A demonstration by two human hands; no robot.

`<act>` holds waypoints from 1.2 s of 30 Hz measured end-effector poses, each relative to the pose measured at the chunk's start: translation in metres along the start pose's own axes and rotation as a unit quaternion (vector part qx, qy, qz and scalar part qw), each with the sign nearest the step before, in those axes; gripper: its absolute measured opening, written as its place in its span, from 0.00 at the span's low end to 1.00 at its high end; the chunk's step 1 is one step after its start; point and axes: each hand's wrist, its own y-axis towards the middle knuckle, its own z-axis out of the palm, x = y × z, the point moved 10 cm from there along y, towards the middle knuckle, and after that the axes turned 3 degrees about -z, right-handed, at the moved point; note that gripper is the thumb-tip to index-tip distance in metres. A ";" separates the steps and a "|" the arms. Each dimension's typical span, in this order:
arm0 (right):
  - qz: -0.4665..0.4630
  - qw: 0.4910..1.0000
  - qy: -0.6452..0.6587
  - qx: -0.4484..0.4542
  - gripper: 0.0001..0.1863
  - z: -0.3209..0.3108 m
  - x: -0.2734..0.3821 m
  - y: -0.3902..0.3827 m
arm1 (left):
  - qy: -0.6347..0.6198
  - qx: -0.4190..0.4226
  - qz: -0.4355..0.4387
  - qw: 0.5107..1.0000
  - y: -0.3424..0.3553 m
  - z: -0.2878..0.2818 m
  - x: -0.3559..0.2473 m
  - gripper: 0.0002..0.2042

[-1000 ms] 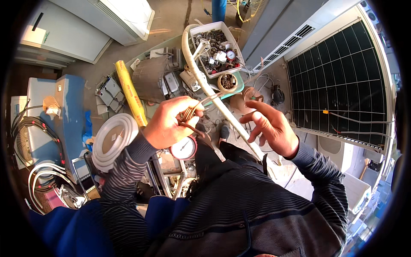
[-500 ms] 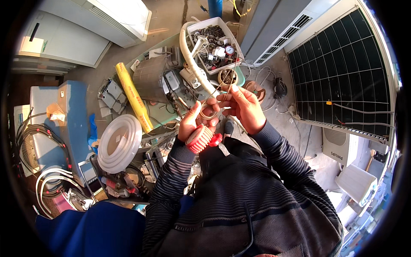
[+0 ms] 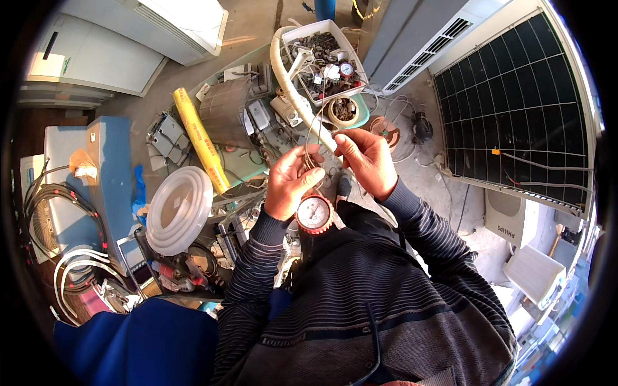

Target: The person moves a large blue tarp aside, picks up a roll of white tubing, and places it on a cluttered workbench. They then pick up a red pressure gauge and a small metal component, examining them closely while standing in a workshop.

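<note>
My left hand (image 3: 291, 183) curls its fingers round a thin coiled tube (image 3: 313, 152), partly hidden behind the fingers. Just below that palm, a round pressure gauge (image 3: 314, 213) with a red rim and white dial faces up against my dark clothing. Thumb and forefinger pressed together, my right hand (image 3: 370, 161) is a little to the right. It seems to pinch the thin tube's end, which is hard to make out against a thick white insulated pipe (image 3: 290, 83) beyond it.
A white bin of metal fittings (image 3: 354, 51) and a small round pot (image 3: 343, 111) stand ahead. A yellow roll (image 3: 201, 141) and stacked white lids (image 3: 179, 211) are on the left. To the right stands a large dark-finned unit (image 3: 515, 106); a stool-like white box (image 3: 535, 275) is behind it.
The pressure gauge has turned from its ribbed red side to its dial. My left hand has rotated and opened its palm side more; my right hand has shifted slightly down and left.
</note>
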 end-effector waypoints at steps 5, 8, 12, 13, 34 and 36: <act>0.069 0.993 -0.006 0.093 0.21 0.017 -0.001 0.011 | 0.299 0.006 0.104 0.948 -0.008 0.029 -0.035 0.21; 0.117 0.983 0.000 0.140 0.19 0.021 -0.011 0.016 | 0.406 0.029 0.161 0.899 -0.011 0.048 -0.050 0.18; 0.155 0.981 0.014 0.112 0.17 0.018 -0.019 0.017 | 0.440 0.022 0.211 0.873 -0.013 0.054 -0.054 0.18; 0.158 0.981 0.013 0.108 0.14 0.018 -0.018 0.017 | 0.442 0.023 0.210 0.872 -0.014 0.054 -0.049 0.18; -0.024 0.989 0.107 0.094 0.14 -0.008 0.013 -0.011 | 0.434 -0.018 0.045 0.900 -0.020 0.046 -0.021 0.14; 0.024 0.985 0.137 0.098 0.13 -0.007 -0.009 -0.010 | 0.393 -0.008 0.065 0.917 -0.019 0.053 -0.009 0.14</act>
